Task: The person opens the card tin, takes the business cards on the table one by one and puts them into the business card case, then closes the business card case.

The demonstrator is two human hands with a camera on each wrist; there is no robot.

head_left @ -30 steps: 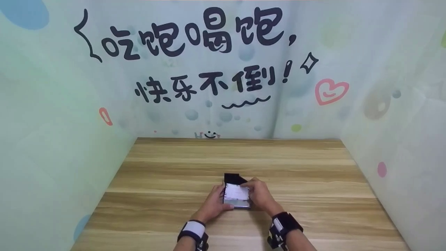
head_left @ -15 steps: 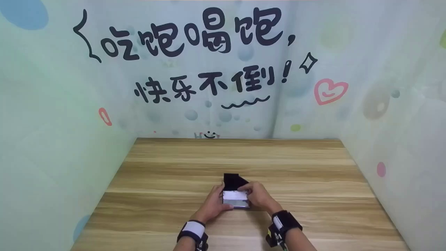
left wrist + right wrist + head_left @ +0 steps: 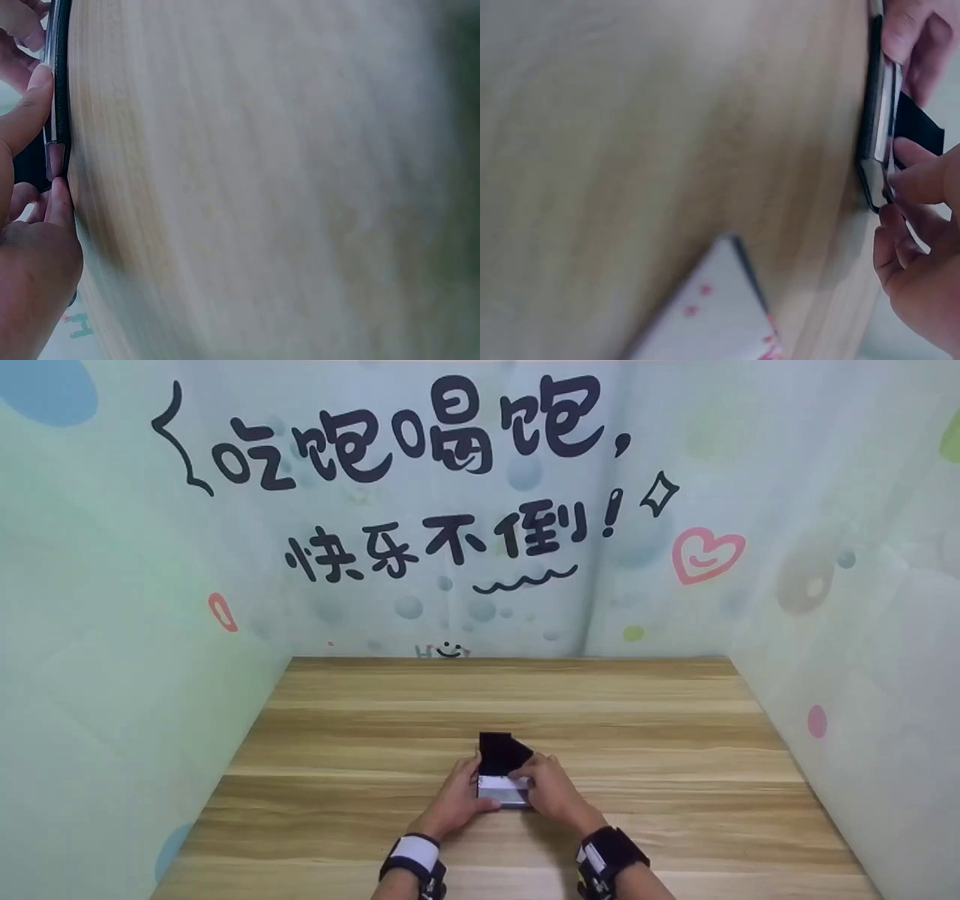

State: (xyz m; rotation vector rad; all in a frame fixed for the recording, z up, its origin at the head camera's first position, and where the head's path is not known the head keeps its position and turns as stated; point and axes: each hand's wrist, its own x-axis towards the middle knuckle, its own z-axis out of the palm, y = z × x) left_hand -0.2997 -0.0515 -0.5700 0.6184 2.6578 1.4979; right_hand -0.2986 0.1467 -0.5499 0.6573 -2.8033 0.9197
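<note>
A small flat black case, with a silvery lower front, sits upper-middle in my reach in the head view. My left hand grips it along its left side, thumb at the lower corner. A narrow strip of white sheet shows between the black back and the silvery part. Thumb and fingers of my right hand pinch the sheet at its upper right. In the right wrist view the case appears edge-on, pale layers inside a black cover. My right palm hides part of its right side.
Wood-grain table surrounds the case, with printed pale walls at the back and both sides. Low in the right wrist view lies a blurred white flat thing with pinkish-red marks, partly cut off by the frame.
The white sheet has slid down towards the silvery front, so less of it shows and more black is bare. My right fingers have moved down with it; the left hand keeps its hold.
</note>
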